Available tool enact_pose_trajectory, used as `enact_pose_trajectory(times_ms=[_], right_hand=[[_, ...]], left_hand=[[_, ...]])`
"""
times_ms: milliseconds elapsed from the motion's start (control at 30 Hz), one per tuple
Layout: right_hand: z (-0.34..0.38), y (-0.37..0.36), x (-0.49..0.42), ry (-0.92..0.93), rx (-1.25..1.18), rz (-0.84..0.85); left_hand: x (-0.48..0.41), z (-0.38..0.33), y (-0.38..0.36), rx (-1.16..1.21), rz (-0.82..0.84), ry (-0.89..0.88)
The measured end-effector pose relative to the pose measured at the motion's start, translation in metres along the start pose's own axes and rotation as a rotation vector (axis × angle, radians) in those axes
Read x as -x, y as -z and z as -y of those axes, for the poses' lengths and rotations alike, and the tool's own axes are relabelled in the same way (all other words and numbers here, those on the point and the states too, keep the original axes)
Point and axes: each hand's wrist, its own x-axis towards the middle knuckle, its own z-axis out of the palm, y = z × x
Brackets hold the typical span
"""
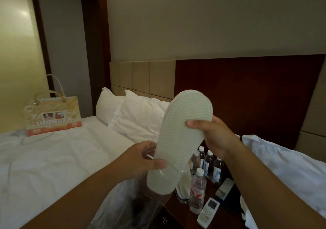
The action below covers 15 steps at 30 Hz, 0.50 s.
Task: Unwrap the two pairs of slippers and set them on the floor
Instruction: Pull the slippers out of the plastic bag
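Note:
A white slipper (181,137) is held up in the air with its ribbed sole facing me, toe up and to the right. My right hand (211,137) grips its upper right edge near the toe. My left hand (142,160) holds the heel end together with a clear plastic wrapper (134,204). The heel still sits inside the mouth of the wrapper, which hangs down below. Another wrapped white slipper (183,188) shows just behind, resting on the nightstand; most of it is hidden.
A dark wooden nightstand (229,209) between two white beds holds several water bottles (210,163) and two remote controls (208,213). A gift bag (53,114) stands on the left bed (53,158) near pillows (139,115). The floor is out of view.

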Motion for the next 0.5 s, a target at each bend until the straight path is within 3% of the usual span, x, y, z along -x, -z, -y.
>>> enact_pose_trajectory(times_ms=[167,367,500], right_hand=[[-0.003,-0.004,-0.004,-0.056,-0.336,-0.064],[-0.022,-0.015,-0.002,-0.108,-0.079,0.027],[-0.028,-0.015,-0.003,-0.152,-0.048,0.027]], left_hand=[[0.004,0.006,-0.012,0.026,-0.042,0.009],[0.0,0.001,-0.01,0.158,-0.121,0.0],[0.001,-0.002,-0.008,0.141,-0.122,-0.013]])
